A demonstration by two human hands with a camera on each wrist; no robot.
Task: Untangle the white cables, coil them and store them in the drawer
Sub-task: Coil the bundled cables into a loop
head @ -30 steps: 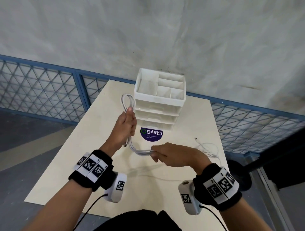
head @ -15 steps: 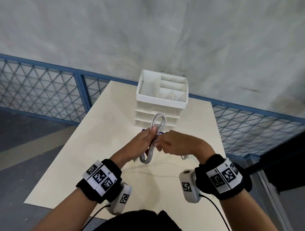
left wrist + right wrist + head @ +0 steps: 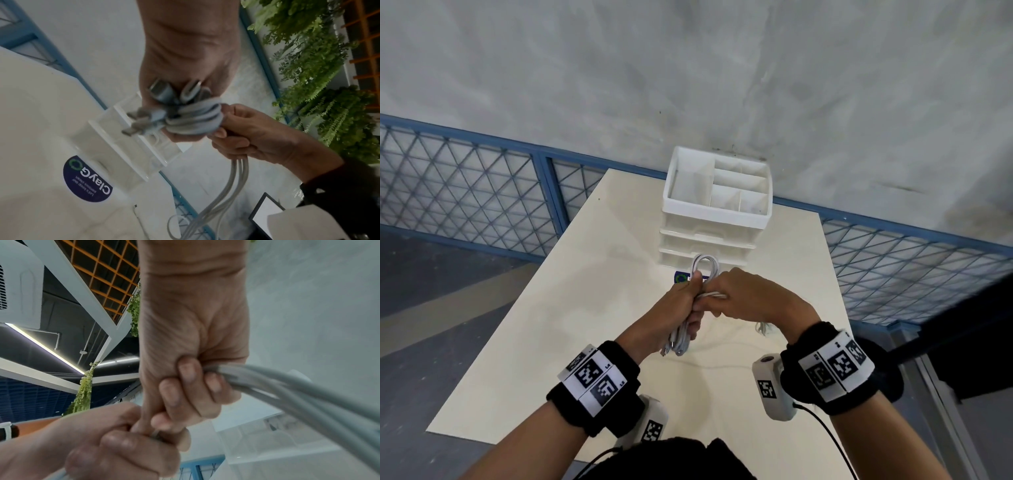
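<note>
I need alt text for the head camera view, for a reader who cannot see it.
Two hands, left hand and right hand, grip a bundle of coiled white cables above a cream rectangular table. Behind stands a white plastic drawer organiser, drawers closed.

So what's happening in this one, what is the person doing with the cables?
A person is bundling a white cable bunch above a cream table. The left hand grips the looped bunch upright, plugs hanging below it. The right hand holds several strands of the same bunch and is winding them crosswise around its middle; a few turns are already on. The white plastic drawer unit stands behind, its drawers shut. A second thin white cable lies loose on the table.
</note>
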